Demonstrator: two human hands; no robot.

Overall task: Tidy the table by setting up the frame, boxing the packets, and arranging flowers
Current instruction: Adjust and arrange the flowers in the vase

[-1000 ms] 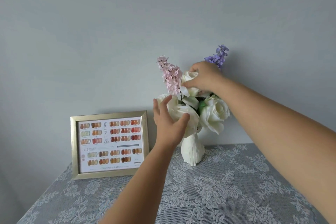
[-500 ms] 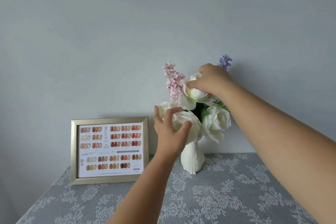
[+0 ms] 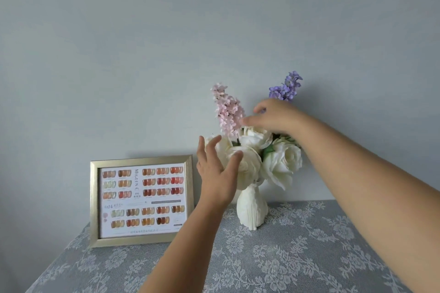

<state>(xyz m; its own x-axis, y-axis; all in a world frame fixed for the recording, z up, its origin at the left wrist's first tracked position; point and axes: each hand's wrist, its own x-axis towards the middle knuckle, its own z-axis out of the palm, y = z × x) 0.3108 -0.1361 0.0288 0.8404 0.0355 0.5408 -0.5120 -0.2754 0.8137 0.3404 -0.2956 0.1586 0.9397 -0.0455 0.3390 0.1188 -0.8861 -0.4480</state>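
Vase (image 3: 252,211): white, upright near table's (image 3: 309,257) back edge, holding white roses (image 3: 281,164), pink sprig (image 3: 228,112), purple sprig (image 3: 287,85). Left hand (image 3: 217,171): spread open, cupping front rose, likely steadying. Right hand (image 3: 276,116): loosely open above top rose, gripping nothing. Frame (image 3: 141,200): standing, back-left.

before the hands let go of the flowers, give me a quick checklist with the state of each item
1. Vase upright on the table: ok.
2. Frame standing, clear of the vase: ok.
3. Left hand steadying the front white rose: ok, open, fingers against it.
4. Right hand free of the stems: cannot tell, it hovers over the top rose.
5. Pink spray and purple spray upright: ok.
6. Packets boxed: cannot tell, none in view.
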